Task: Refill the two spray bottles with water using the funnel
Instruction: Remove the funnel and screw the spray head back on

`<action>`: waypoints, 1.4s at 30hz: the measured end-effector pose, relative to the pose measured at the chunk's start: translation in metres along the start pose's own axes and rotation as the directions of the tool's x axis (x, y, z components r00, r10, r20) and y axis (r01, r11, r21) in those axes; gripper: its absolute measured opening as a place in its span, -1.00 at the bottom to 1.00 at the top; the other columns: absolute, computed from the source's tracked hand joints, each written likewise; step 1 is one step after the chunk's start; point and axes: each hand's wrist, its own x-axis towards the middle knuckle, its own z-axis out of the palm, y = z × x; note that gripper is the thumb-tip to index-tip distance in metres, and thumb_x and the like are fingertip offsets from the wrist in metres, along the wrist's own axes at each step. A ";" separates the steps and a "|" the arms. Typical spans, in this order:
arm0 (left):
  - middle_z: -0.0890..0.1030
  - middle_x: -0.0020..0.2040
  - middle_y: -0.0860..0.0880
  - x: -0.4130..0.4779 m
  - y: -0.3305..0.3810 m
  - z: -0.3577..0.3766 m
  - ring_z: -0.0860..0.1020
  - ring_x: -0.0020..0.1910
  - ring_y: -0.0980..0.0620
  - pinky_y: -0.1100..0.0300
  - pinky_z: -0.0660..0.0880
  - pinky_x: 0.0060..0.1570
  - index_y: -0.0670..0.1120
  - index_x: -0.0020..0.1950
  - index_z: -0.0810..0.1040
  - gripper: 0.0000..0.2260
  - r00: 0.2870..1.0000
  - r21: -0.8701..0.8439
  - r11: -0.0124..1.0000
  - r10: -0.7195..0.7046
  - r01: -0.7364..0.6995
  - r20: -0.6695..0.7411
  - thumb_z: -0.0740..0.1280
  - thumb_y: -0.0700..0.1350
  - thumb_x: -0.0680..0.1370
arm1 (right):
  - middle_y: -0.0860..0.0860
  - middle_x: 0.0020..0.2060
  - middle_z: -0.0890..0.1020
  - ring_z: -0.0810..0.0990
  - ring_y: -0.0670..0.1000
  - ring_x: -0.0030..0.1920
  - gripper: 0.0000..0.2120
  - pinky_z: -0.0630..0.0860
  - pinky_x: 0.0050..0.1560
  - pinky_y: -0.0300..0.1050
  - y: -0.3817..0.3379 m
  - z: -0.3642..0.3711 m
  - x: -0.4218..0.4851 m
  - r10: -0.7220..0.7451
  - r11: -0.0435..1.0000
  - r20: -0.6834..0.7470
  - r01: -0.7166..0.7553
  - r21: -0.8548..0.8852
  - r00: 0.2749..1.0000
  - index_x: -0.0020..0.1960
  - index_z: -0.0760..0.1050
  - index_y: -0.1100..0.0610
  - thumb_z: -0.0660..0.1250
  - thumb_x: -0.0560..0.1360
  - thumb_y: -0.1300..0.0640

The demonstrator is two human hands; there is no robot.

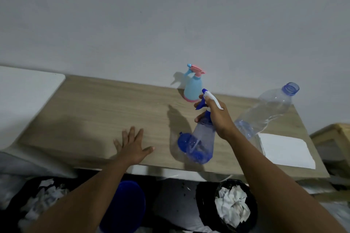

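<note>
Gripped at its neck by the right hand (217,117), left hand (132,144) spread flat, the clear spray bottle (200,143) could be swung into the open water bottle (265,111) beside it.

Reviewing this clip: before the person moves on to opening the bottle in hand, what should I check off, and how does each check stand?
1. Grip: the right hand holds the clear spray bottle at its neck: ok.
2. Opening: the trigger head is on that bottle, not off: not ok.
3. Helper: the left hand lies flat on the table, holding nothing: ok.
4. Water: the water bottle is uncapped: ok.
5. Funnel in reach: a blue piece by the clear bottle's base may be it: cannot tell.
6. Second bottle: the light blue spray bottle has its head on: not ok.
</note>
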 end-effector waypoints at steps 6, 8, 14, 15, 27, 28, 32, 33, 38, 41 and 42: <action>-0.48 0.54 0.00 0.003 -0.001 0.003 -0.48 0.51 -0.17 -0.37 -0.39 0.40 0.17 0.56 -0.38 -0.05 0.998 0.084 0.996 -0.003 -0.002 0.066 0.06 0.56 0.41 | 0.23 -0.10 0.69 0.62 0.22 -0.36 -0.48 0.61 -0.17 0.16 0.008 -0.002 0.002 0.108 0.982 0.060 -0.097 -0.165 0.992 0.09 0.56 0.30 0.14 0.65 -0.17; -0.48 0.54 0.01 0.004 -0.001 0.002 -0.48 0.51 -0.17 -0.38 -0.40 0.39 0.17 0.56 -0.38 -0.04 0.997 0.099 0.995 -0.004 -0.003 0.072 0.06 0.57 0.41 | 0.28 -0.13 0.67 0.61 0.23 -0.36 -0.44 0.61 -0.20 0.13 0.008 0.001 0.002 0.131 0.972 0.094 -0.109 -0.210 0.987 0.05 0.57 0.35 0.11 0.66 -0.16; -0.50 0.53 0.01 0.004 -0.001 0.001 -0.50 0.49 -0.17 -0.38 -0.43 0.37 0.17 0.56 -0.40 -0.03 0.994 0.093 0.996 -0.004 -0.006 0.108 0.05 0.58 0.39 | 0.36 -0.09 0.66 0.63 0.27 -0.36 -0.46 0.59 -0.34 -0.15 0.004 0.007 0.000 0.184 0.917 0.158 -0.112 -0.382 0.970 -0.08 0.62 0.23 0.06 0.67 -0.14; -0.50 0.53 0.01 0.004 -0.001 0.000 -0.50 0.49 -0.17 -0.38 -0.43 0.37 0.17 0.55 -0.40 -0.03 0.994 0.088 0.996 -0.003 -0.007 0.112 0.06 0.58 0.39 | 0.36 -0.08 0.66 0.65 0.27 -0.35 -0.42 0.59 -0.32 -0.15 0.004 0.008 0.000 0.195 0.903 0.156 -0.116 -0.415 0.968 -0.06 0.62 0.27 0.06 0.66 -0.17; -0.49 0.53 0.01 0.003 -0.003 -0.002 -0.52 0.48 -0.16 -0.37 -0.45 0.36 0.18 0.55 -0.39 -0.03 0.993 0.072 0.997 0.002 -0.011 0.118 0.07 0.57 0.40 | 0.19 -0.35 0.64 0.64 0.14 -0.47 -0.42 0.62 -0.29 -0.02 0.028 0.010 0.013 0.328 0.791 -0.014 -0.283 -0.542 0.944 0.13 0.43 0.26 0.13 0.59 -0.29; -0.50 0.53 0.01 0.003 -0.003 -0.001 -0.52 0.48 -0.16 -0.37 -0.45 0.36 0.18 0.55 -0.39 -0.03 0.993 0.074 0.997 0.001 -0.010 0.117 0.07 0.57 0.39 | 0.18 -0.33 0.64 0.65 0.14 -0.48 -0.42 0.63 -0.30 -0.02 0.030 0.006 0.012 0.330 0.783 -0.052 -0.305 -0.542 0.942 0.16 0.44 0.24 0.13 0.59 -0.30; -0.51 0.53 0.01 0.004 -0.002 -0.002 -0.52 0.48 -0.16 -0.37 -0.45 0.36 0.18 0.55 -0.40 0.00 0.993 0.075 0.997 -0.007 -0.002 0.119 0.09 0.58 0.38 | 0.17 -0.12 0.61 0.71 0.20 -0.40 -0.54 0.66 -0.34 -0.04 0.025 -0.005 0.011 0.320 0.776 -0.107 -0.325 -0.541 0.941 0.14 0.37 0.06 0.16 0.57 -0.34; -0.51 0.52 0.02 0.005 -0.002 -0.003 -0.52 0.48 -0.16 -0.38 -0.45 0.36 0.18 0.55 -0.41 0.01 0.992 0.073 0.997 -0.009 -0.001 0.126 0.10 0.58 0.37 | 0.15 -0.11 0.60 0.71 0.22 -0.38 -0.54 0.67 -0.33 0.00 0.022 -0.007 0.011 0.302 0.799 -0.115 -0.317 -0.511 0.946 0.16 0.35 0.08 0.19 0.57 -0.31; -0.54 0.50 0.05 0.013 -0.001 -0.011 -0.55 0.46 -0.16 -0.40 -0.46 0.33 0.19 0.53 -0.44 0.11 0.987 0.072 0.997 -0.005 -0.007 0.163 0.17 0.61 0.29 | 0.14 -0.16 0.63 0.68 0.18 -0.27 -0.79 0.58 -0.44 -0.10 -0.007 0.002 0.032 -0.040 0.911 -0.078 0.004 -0.413 0.996 0.00 0.42 0.14 0.33 0.58 0.00; -0.56 0.49 0.07 0.020 -0.001 -0.018 -0.57 0.44 -0.16 -0.40 -0.49 0.31 0.20 0.51 -0.47 0.18 0.983 0.080 0.997 0.005 -0.020 0.182 0.19 0.64 0.20 | 0.03 -0.28 0.60 0.58 -0.12 -0.33 -0.75 0.46 -0.34 -0.23 -0.030 0.017 0.061 -0.319 0.847 -0.068 0.252 -0.469 0.945 -0.12 0.47 0.21 0.41 0.54 0.05; -0.57 0.48 0.07 0.022 -0.001 -0.019 -0.58 0.44 -0.16 -0.40 -0.50 0.30 0.20 0.51 -0.47 0.20 0.982 0.085 0.996 0.008 -0.025 0.187 0.20 0.65 0.19 | -0.01 -0.32 0.57 0.51 -0.19 -0.36 -0.75 0.40 -0.34 -0.31 -0.037 0.024 0.071 -0.361 0.831 -0.072 0.286 -0.477 0.930 -0.13 0.50 0.22 0.44 0.52 0.05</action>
